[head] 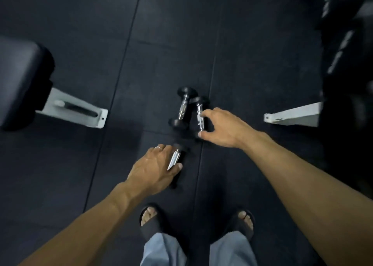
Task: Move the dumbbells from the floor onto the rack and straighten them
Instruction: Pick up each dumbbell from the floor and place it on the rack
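Both hands down at floor dumbbells.
Left hand (155, 168) half-curled around near dumbbell (175, 160); right hand (220, 127) part-open, fingertips on second dumbbell (199, 114); chrome handles, black ends.

One camera, worn on the person's head. It looks steeply down past both forearms at the dark floor (161, 43) close below.

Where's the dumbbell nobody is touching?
Head view, centre: the untouched dumbbell lies on the floor mat, just left of the one under the right hand.
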Action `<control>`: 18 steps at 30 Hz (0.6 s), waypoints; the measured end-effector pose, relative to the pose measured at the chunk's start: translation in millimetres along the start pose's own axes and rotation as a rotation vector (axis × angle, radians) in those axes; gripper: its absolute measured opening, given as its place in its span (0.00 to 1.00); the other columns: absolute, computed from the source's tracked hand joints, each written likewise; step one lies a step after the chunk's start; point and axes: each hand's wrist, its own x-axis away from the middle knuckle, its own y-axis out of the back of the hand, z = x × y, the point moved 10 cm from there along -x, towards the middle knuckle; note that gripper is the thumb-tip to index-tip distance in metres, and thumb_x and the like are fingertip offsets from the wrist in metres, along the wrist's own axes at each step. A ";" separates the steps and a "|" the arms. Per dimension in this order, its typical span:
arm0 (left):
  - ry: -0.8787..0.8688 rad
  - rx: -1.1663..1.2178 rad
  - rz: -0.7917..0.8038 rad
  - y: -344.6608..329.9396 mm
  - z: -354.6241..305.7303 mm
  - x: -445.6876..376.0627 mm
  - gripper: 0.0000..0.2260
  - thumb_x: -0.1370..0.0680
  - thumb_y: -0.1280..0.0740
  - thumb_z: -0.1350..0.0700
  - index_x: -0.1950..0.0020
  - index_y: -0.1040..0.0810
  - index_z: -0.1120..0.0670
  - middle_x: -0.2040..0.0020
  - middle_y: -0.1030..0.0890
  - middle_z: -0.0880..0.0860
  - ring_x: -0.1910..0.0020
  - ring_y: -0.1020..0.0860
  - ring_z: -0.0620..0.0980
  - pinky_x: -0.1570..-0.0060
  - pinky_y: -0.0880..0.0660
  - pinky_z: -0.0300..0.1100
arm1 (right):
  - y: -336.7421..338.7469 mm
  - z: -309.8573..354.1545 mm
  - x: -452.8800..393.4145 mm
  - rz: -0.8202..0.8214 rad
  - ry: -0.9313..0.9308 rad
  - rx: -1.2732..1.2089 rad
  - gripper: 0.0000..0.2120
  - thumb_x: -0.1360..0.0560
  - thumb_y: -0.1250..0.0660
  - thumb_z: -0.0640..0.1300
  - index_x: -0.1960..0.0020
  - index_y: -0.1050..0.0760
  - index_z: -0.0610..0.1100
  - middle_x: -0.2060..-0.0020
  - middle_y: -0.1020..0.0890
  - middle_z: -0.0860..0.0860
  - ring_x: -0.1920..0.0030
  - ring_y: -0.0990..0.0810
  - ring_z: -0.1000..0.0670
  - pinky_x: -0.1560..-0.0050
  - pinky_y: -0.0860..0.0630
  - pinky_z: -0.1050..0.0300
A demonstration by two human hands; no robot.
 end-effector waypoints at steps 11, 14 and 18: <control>0.255 0.196 0.000 -193.8 157.6 -114.0 0.23 0.24 0.36 0.39 0.35 0.31 0.51 0.39 0.25 0.50 0.38 0.28 0.51 0.43 0.27 0.49 | -231.6 -39.8 -163.6 0.153 0.006 -0.054 0.36 0.28 0.27 0.54 0.25 0.37 0.48 0.33 0.27 0.45 0.32 0.27 0.44 0.34 0.29 0.46; 0.308 0.266 -0.004 -232.8 176.9 -138.4 0.24 0.26 0.33 0.40 0.36 0.31 0.51 0.42 0.26 0.50 0.41 0.27 0.51 0.45 0.28 0.47 | -268.0 -57.6 -191.9 0.189 0.009 -0.041 0.32 0.28 0.27 0.54 0.28 0.34 0.50 0.38 0.25 0.47 0.37 0.25 0.46 0.36 0.27 0.46; 0.314 0.301 -0.001 -262.1 189.2 -160.3 0.22 0.27 0.31 0.41 0.39 0.30 0.51 0.49 0.28 0.47 0.47 0.26 0.51 0.52 0.31 0.44 | -292.5 -74.1 -210.8 0.163 0.007 -0.107 0.28 0.30 0.26 0.55 0.33 0.29 0.51 0.43 0.22 0.50 0.43 0.22 0.48 0.40 0.25 0.48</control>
